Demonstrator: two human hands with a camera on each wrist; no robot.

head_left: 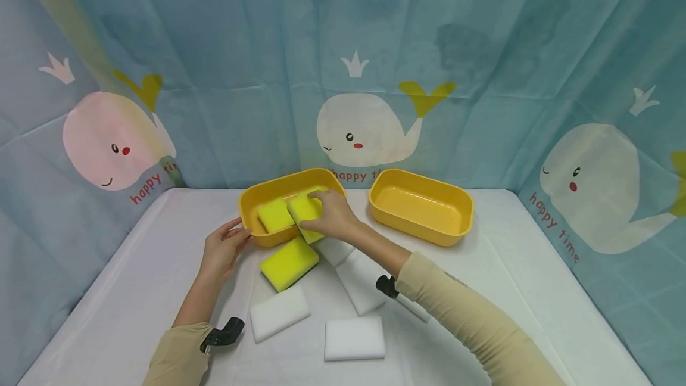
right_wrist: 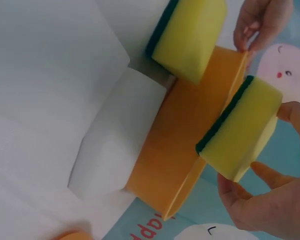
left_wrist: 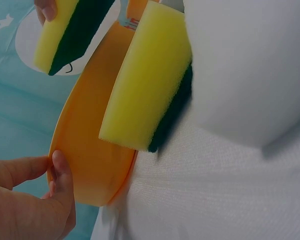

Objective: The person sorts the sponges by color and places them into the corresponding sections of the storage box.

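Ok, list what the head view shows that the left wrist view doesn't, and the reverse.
Only the head view: the loose sponge lying inside the left tray, and both beige sleeves.
Only the left wrist view, plainly: the dark green layer of the held sponge; the head view shows mainly its yellow top.
Both: the left hand pinching that tray's rim, the right hand gripping its sponge, and the front sponge outside the tray.

From my end of the feed, I am counting three yellow sponges (head_left: 289,262), four white pads (head_left: 355,338) and two yellow trays (head_left: 420,207). I am also making out two hands (head_left: 221,253), two sleeves (head_left: 179,356) and two black wrist fittings (head_left: 227,332), and I am tallying three printed whales (head_left: 370,130) and three crowns (head_left: 355,66).
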